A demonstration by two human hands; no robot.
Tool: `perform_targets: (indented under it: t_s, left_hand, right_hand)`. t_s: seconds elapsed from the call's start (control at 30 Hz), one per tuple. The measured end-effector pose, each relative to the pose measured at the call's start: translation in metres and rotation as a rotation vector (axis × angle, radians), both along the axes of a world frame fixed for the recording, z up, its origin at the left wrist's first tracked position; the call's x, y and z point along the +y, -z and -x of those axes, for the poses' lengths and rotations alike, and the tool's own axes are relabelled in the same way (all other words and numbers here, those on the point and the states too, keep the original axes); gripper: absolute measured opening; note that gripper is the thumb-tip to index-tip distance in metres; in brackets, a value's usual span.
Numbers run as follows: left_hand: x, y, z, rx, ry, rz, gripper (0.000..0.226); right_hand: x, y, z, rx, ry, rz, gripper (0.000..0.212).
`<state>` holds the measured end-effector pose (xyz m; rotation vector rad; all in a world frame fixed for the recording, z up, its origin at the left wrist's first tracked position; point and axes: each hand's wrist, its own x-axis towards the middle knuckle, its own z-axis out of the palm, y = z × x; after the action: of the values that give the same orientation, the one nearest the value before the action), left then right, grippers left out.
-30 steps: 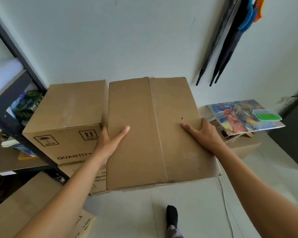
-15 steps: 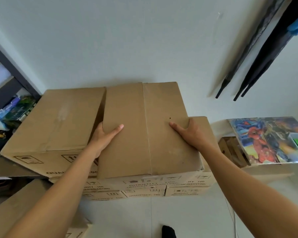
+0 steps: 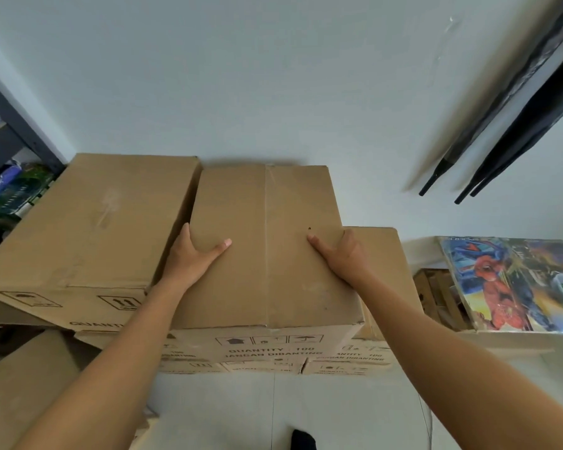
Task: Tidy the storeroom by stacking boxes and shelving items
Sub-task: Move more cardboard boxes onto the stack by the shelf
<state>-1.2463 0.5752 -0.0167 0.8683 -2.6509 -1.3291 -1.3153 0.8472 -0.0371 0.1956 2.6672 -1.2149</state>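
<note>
1. A plain brown cardboard box with a taped seam down the middle of its top sits between both hands, its far edge close to the white wall.
2. The left hand grips the box's left edge. The thumb lies flat on top, and the fingers curl down the side, out of sight.
3. The right hand grips the right edge the same way, thumb on top, fingers wrapped over the edge.
4. Beneath the fingers, the box appears to rest on a stack of printed cardboard cartons, though the contact is hidden.
5. Just left of the left-hand fingers stands a larger brown cardboard carton.
6. Well right of the right-hand fingers lies a colourful superhero-print board. Above it, black folded umbrellas hang against the wall.
</note>
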Motion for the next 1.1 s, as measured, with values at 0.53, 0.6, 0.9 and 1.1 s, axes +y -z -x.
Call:
perform_targets:
  t_s: [0.53,0.6,0.9,1.1]
  left_hand:
    - [0.004,0.014,-0.092,-0.011,0.380,0.353,0.101]
    - [0.005,0.017,-0.103,0.015,0.440,0.409,0.106]
    - [0.005,0.025,-0.101,0.081,0.753,0.772,0.122]
    - [-0.020,0.037,-0.090,0.100,0.755,0.856,0.117]
  right_hand:
    - [-0.020,-0.006,-0.096,0.285,-0.366,-0.554,0.076]
    - [-0.015,-0.006,-0.112,0.332,-0.428,-0.567,0.086]
    - [0.015,0.003,-0.126,0.314,-0.497,-0.647,0.126]
    - [-0.008,0.003,-0.117,0.305,-0.490,-0.694,0.121]
